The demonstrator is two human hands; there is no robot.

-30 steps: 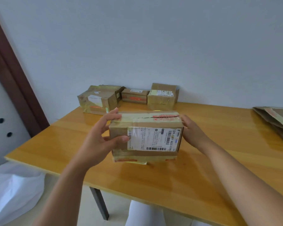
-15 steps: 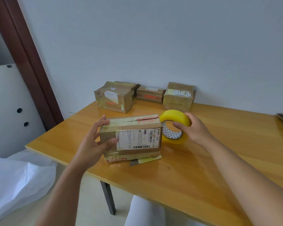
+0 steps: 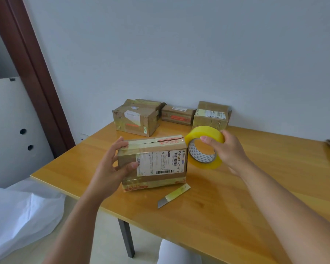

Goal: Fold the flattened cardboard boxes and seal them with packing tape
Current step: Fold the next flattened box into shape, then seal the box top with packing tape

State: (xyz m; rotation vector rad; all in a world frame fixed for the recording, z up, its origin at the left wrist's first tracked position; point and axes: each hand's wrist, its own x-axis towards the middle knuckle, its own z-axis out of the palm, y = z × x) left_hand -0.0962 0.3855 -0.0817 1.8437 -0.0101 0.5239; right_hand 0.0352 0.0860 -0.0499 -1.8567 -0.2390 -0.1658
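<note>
While my left hand (image 3: 111,168) clamps the cardboard box (image 3: 152,162) at frame centre on the bench (image 3: 255,206), my right hand (image 3: 231,151) grips the tape roll (image 3: 204,147) beside it; I should free the tape end first.

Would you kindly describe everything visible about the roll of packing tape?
The tape roll is a wide ring of glossy yellow-tinted tape wound on a white core printed with small grey triangles. The right hand grips it, thumb through the core and fingers curled over the outer rim. It is tilted, open side facing the camera, held beside the right end of the labelled box. Whether it touches the table is unclear.
</note>
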